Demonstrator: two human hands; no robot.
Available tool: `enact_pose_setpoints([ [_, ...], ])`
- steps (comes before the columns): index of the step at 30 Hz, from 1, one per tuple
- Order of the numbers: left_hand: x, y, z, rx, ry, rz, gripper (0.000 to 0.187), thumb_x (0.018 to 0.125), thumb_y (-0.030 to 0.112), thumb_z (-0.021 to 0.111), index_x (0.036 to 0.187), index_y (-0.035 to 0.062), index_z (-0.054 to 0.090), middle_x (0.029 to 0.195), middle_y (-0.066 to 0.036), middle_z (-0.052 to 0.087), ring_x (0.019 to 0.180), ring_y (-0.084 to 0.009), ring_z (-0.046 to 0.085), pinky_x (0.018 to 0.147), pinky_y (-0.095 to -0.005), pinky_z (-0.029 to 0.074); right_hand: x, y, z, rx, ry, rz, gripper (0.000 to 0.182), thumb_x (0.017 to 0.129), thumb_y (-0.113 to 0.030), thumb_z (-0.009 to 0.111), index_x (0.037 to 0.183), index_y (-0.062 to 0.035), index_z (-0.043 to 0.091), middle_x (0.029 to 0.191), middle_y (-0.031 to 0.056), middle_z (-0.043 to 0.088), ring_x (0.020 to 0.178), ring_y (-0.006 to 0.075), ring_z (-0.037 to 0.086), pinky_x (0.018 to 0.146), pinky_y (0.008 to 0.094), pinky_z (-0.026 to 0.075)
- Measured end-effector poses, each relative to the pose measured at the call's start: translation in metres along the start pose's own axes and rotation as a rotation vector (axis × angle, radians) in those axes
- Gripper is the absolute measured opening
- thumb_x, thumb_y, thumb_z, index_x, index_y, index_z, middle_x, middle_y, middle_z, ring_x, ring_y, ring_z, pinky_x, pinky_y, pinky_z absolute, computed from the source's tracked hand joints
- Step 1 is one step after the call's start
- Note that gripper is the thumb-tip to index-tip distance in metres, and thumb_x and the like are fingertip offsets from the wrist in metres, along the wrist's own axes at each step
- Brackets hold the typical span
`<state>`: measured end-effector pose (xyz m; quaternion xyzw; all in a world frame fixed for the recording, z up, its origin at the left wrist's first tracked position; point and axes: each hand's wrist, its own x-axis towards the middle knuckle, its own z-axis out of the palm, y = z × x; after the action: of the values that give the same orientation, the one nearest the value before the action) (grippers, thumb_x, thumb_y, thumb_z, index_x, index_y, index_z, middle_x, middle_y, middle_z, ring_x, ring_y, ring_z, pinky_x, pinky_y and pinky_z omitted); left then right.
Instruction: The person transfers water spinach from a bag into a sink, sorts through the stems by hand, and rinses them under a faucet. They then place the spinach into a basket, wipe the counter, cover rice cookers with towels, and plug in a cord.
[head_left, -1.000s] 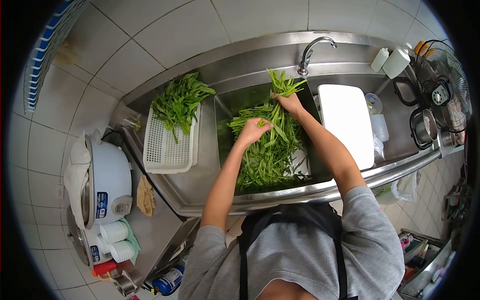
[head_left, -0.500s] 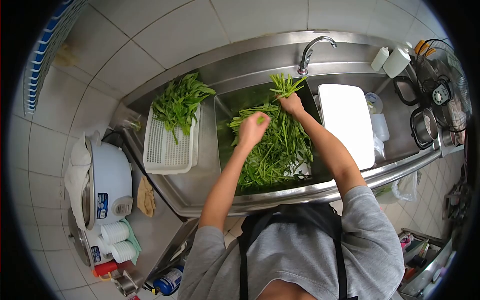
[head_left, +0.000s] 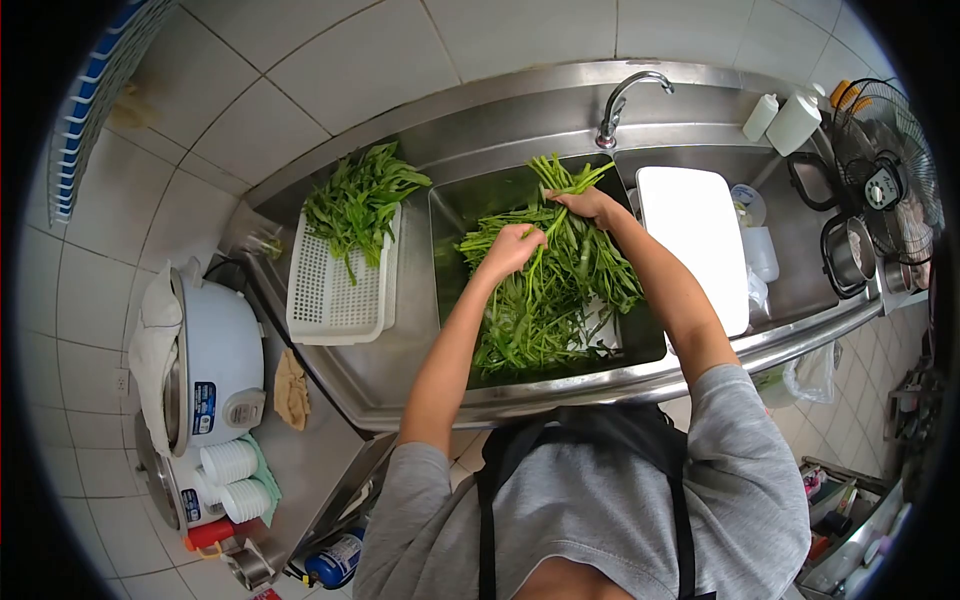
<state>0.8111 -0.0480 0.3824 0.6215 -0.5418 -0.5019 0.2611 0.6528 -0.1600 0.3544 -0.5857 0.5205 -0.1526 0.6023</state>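
Observation:
A heap of leafy green vegetables point(head_left: 540, 320) fills much of the left sink basin point(head_left: 447, 215). At the back of that basin my right hand point(head_left: 585, 203) is closed around a bunch of green stems point(head_left: 562, 178), whose stem ends point up and back while the leaves hang toward the heap. My left hand point(head_left: 513, 250) is pinched on a green stem just left of the bunch. To the left, a white perforated basket point(head_left: 325, 295) holds more leafy greens point(head_left: 362, 212) at its back.
A white board point(head_left: 693, 250) lies over the right basin's left part. Behind the basins rises a faucet point(head_left: 612, 115). White bottles point(head_left: 793, 125) and wire strainers point(head_left: 880, 170) stand at the right. A rice cooker point(head_left: 222, 350) is at the left.
My left hand has moved slightly down and now grips a stem. The bunch in my right hand has tilted and its leaves have swung to the right over the heap.

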Motion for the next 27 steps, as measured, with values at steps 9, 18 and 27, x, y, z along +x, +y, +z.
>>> enact_pose_setpoints([
  [9, 0.009, -0.006, -0.005, -0.24, -0.133, -0.053, 0.023, 0.083, 0.023, 0.049, 0.08, 0.0028, 0.058, 0.049, 0.006, 0.033, 0.041, -0.0059, 0.031, 0.041, -0.0243, 0.031, 0.004, -0.003, 0.01, 0.131, -0.055, -0.027, 0.034, 0.082, -0.033, 0.061, 0.105, -0.0078, 0.061, 0.08, 0.0053, 0.061, 0.06, 0.0133, 0.053, 0.052, 0.0304, 0.047],
  [18, 0.011, -0.01, -0.004, -0.12, -0.026, -0.03, 0.027, 0.08, 0.028, 0.049, 0.078, 0.0033, 0.061, 0.049, 0.004, 0.035, 0.043, -0.008, 0.036, 0.043, -0.0259, 0.035, 0.011, 0.0, 0.018, 0.151, -0.045, 0.008, 0.031, 0.082, -0.034, 0.061, 0.098, -0.0079, 0.063, 0.067, 0.0029, 0.055, 0.051, 0.0115, 0.046, 0.045, 0.0294, 0.042],
  [27, 0.033, -0.047, 0.004, -0.194, 0.352, -0.302, 0.036, 0.08, 0.037, 0.044, 0.072, 0.0042, 0.057, 0.07, -0.006, 0.052, 0.066, -0.0179, 0.047, 0.066, -0.0317, 0.037, 0.007, 0.005, 0.039, 0.235, 0.155, -0.183, 0.027, 0.079, -0.026, 0.063, 0.1, -0.0081, 0.065, 0.083, 0.0041, 0.063, 0.063, 0.0118, 0.054, 0.057, 0.0275, 0.046],
])
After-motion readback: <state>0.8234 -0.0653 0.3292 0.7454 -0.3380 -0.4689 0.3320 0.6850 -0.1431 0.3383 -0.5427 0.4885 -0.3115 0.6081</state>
